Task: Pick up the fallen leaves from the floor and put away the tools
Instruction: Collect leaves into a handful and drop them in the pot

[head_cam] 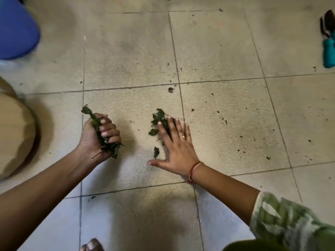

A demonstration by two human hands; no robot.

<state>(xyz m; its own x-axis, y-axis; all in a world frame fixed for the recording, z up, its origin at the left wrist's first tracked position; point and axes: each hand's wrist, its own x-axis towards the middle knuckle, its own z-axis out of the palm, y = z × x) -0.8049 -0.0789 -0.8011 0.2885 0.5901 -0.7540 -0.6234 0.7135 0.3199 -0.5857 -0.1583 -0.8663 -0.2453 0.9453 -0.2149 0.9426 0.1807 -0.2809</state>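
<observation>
Green sleeve (282,218); right hand (176,151), fingers (174,127) spread, on dark crumpled leaves (158,115); left hand (97,134) clenched round more.

Two grips show, the left grip (100,134) and the right grip (174,149), alongside one clutched bunch of leaves (108,147), one loose leaf pile (159,116), one teal-handled tool (329,51), one blue container (16,28), one ring (182,136) and one red wrist thread (194,171).

Beige tiled floor (217,51). Loose leaves (159,116) at centre, dark crumbs (224,122) scattered to the right. Teal-handled tool (329,49) far right, blue tub (16,28) far left.
</observation>
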